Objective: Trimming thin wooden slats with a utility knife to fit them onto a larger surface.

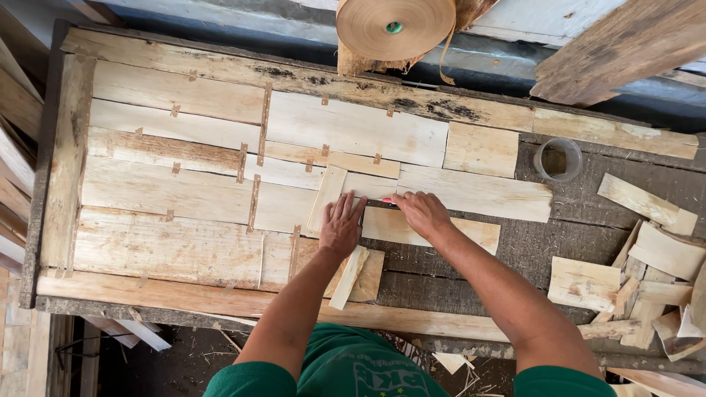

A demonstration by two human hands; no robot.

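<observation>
Rough workshop bench (456, 283), dark and weathered, seen from above; offcuts (647, 272) heaped at its right end, a clear plastic cup (559, 159) toward the back, a roll of brown paper tape (395, 26) hanging over the far edge. Most of the bench carries a patchwork sheet of pale wood veneer (184, 191), strips joined by short tape tabs. Left hand (342, 226) lies flat, fingers spread, pressing a narrow veneer strip (327, 197) that tilts across the sheet's right margin. Right hand (421, 212) rests palm down, fingers loosely curled over the adjoining veneer piece (434, 229); something small and red shows at its fingertips, too hidden to name. Veneer looks thin, light, brittle along the grain, likely to split if bent; best handled flat, pressed or slid by its faces, lifted at both ends.
</observation>
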